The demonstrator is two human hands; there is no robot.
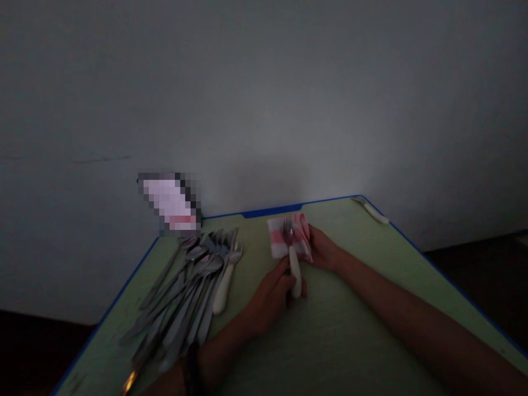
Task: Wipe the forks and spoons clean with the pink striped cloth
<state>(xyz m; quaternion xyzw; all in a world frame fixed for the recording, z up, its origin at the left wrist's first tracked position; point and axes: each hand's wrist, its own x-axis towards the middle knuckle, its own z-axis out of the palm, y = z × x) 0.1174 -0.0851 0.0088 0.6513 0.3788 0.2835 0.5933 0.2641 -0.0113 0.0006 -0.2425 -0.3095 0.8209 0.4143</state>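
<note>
A fork (294,269) with a white handle is gripped in my left hand (274,294), its tines pointing away from me. Behind the tines is a folded pink-and-white cloth (279,250), which my right hand (324,248) holds by its right side. The fork's head lies against or just in front of the cloth; whether they touch is hard to tell. Left of my left hand, a second white-handled fork (223,289) rests at the edge of a pile of metal spoons and other cutlery (185,300).
The green table (342,330) has a blue edge and stands against a grey wall (264,99). Another white-handled utensil (373,211), seemingly a fork, lies at the far right corner. A blurred-out phone-like object (169,203) leans at the far left corner.
</note>
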